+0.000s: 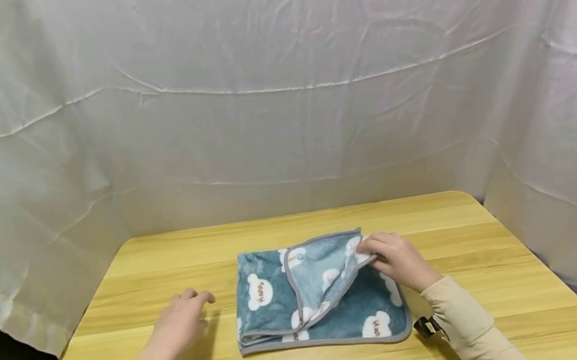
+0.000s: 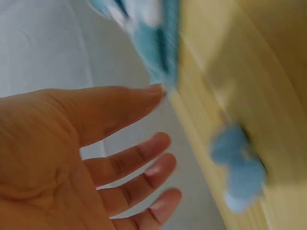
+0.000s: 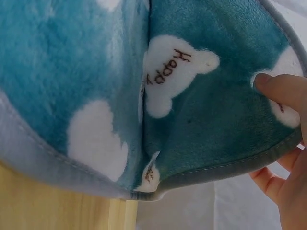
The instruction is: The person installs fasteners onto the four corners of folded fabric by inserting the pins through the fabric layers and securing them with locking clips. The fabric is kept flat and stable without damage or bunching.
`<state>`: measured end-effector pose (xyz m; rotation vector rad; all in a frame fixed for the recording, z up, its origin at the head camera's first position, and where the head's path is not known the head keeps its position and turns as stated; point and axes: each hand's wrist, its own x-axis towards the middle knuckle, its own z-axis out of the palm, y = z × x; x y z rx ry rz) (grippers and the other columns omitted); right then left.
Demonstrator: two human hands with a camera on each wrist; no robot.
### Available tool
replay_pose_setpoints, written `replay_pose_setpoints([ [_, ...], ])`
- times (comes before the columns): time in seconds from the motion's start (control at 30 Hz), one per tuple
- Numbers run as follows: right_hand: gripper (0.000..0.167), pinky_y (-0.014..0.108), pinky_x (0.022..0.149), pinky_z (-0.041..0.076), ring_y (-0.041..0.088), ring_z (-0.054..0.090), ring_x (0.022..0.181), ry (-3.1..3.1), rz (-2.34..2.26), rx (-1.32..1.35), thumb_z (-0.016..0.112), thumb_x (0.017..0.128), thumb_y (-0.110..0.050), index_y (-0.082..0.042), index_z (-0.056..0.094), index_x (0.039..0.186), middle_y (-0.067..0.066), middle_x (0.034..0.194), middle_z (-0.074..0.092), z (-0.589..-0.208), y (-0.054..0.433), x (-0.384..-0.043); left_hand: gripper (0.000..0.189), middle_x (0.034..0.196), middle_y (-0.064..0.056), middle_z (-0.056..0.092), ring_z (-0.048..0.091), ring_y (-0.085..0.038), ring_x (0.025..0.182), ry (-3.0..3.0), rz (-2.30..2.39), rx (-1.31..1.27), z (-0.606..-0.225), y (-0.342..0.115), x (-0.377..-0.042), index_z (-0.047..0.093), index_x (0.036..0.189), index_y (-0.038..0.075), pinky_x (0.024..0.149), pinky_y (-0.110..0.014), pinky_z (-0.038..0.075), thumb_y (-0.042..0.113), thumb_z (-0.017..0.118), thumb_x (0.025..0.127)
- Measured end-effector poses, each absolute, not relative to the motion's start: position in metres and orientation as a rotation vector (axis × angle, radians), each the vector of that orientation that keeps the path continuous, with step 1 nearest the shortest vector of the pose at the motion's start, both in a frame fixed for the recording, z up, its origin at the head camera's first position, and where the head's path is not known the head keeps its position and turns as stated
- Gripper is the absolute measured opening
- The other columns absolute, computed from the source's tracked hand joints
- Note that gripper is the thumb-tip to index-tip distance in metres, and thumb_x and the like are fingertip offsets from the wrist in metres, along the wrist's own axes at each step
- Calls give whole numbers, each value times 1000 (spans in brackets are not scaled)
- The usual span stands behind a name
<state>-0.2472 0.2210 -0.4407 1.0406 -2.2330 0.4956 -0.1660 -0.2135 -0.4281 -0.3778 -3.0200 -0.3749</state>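
Observation:
A teal fleece blanket [image 1: 338,317] with grey edging and white bear shapes lies folded on the table. My right hand [image 1: 400,260] pinches the corner of its upper layer, which is raised and folded back toward the left. In the right wrist view, the thumb [image 3: 278,88] presses on the teal face near the edging while the fingers curl behind it. My left hand [image 1: 178,323] hovers left of the blanket, fingers apart and holding nothing. The left wrist view shows its palm and spread fingers, with a blurred blanket edge [image 2: 158,43] beyond the thumb.
The wooden table [image 1: 274,232] has pale fabric [image 1: 281,131] hanging behind it and at both sides. A small blurred blue object [image 2: 238,167] lies on the wood in the left wrist view.

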Motion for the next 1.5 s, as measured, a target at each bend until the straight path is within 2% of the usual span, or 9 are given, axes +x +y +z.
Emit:
replay_pose_setpoints([
  [0.23, 30, 38, 74, 54, 17, 66, 86, -2257, 501, 1030, 82, 72, -3, -15, 71, 98, 0, 96, 70, -441, 223, -247, 30, 102, -13, 65, 58, -36, 95, -3098, -154, -331, -439, -236, -169, 68, 108, 12, 74, -53, 48, -3, 68, 82],
  [0.53, 32, 37, 73, 55, 17, 66, 85, -2227, 508, 1070, 81, 72, -1, -14, 71, 98, 0, 96, 70, -441, 223, -249, 21, 91, -7, 67, 59, -29, 82, -3058, -108, -351, -445, -238, -172, 68, 95, 13, 68, -47, 49, -5, 68, 82],
  [0.73, 30, 38, 74, 54, 17, 66, 86, -2232, 506, 1071, 81, 73, -1, -15, 70, 98, 0, 97, 70, -440, 223, -250, 13, 85, -7, 67, 58, -27, 77, -3027, -115, -364, -448, -237, -173, 66, 91, 13, 65, -44, 47, 3, 70, 84],
  [0.87, 31, 38, 73, 54, 16, 65, 85, -2232, 499, 1070, 81, 73, -2, -16, 70, 98, -1, 96, 70, -440, 222, -249, 14, 86, -9, 69, 60, -26, 74, -2951, -121, -395, -446, -233, -174, 67, 94, 12, 63, -42, 49, 4, 72, 83],
  [1.1, 31, 38, 73, 54, 17, 66, 86, -2232, 506, 1069, 81, 72, -1, -15, 70, 98, 0, 97, 70, -440, 222, -247, 21, 93, -9, 71, 63, -28, 83, -2837, -192, -453, -424, -206, -181, 68, 104, 12, 72, -45, 52, 12, 75, 84],
  [1.23, 31, 39, 74, 54, 19, 67, 88, -2235, 507, 1077, 81, 72, -2, -14, 70, 98, 1, 98, 70, -439, 221, -246, 22, 94, -7, 71, 63, -28, 84, -2786, -233, -484, -410, -184, -185, 68, 105, 15, 70, -44, 51, 16, 75, 85],
  [1.33, 32, 39, 74, 54, 19, 67, 88, -2234, 509, 1081, 82, 71, -2, -14, 70, 98, 1, 98, 70, -439, 221, -246, 22, 95, -6, 71, 63, -27, 84, -2752, -265, -514, -400, -168, -191, 67, 107, 14, 70, -43, 50, 18, 74, 86],
  [1.5, 33, 39, 74, 54, 19, 66, 89, -2232, 512, 1083, 83, 70, -1, -14, 70, 98, 1, 98, 70, -439, 221, -246, 22, 100, -7, 71, 64, -28, 92, -2735, -357, -558, -384, -142, -204, 65, 111, 14, 78, -47, 50, 24, 67, 93],
])
